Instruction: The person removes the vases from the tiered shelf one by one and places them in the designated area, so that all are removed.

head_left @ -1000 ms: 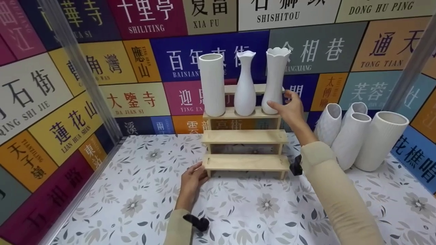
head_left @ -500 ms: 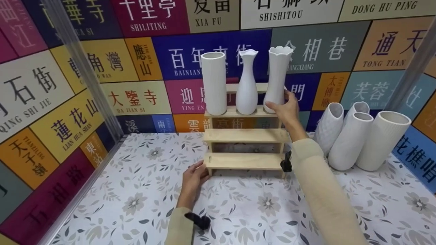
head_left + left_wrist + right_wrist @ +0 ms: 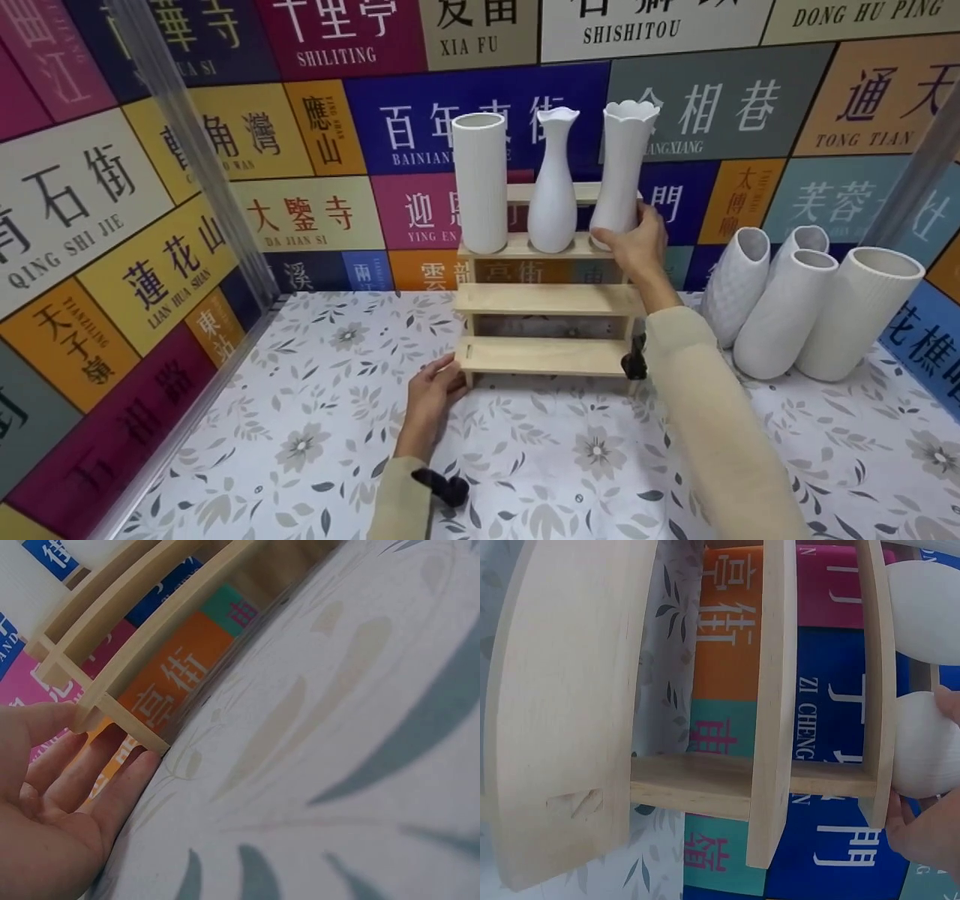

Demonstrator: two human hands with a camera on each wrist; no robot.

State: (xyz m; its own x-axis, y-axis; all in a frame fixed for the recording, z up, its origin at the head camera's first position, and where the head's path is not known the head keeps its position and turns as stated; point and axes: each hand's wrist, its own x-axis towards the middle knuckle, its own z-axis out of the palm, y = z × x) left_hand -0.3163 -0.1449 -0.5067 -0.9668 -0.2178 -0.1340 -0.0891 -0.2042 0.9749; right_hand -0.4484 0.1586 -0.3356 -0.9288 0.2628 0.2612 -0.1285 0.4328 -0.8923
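A tiered light-wood stand [image 3: 547, 298] stands on the flowered cloth. Three white vases line its top tier: a straight ribbed cylinder [image 3: 481, 184], a narrow-necked vase [image 3: 553, 195] and a scalloped-rim vase [image 3: 624, 165]. My right hand [image 3: 643, 244] grips the scalloped vase low down, thumb in front and fingers round its far side. In the right wrist view that vase's base [image 3: 924, 746] rests at the tier's end. My left hand [image 3: 431, 397] holds the stand's front left corner. The left wrist view has its thumb on the shelf end and its fingers [image 3: 139, 772] by the leg.
To the right, several more white vases cluster on the cloth, among them a wide ribbed one [image 3: 859, 315] and a smooth one [image 3: 784, 319]. Behind the stand rises a wall [image 3: 480, 82] of coloured signs. The stand's two lower tiers are bare wood.
The whole head view has shifted slightly. My right forearm has drawn left, nearer the stand, while its hand stays at the scalloped vase. The left hand keeps its place at the stand's corner.
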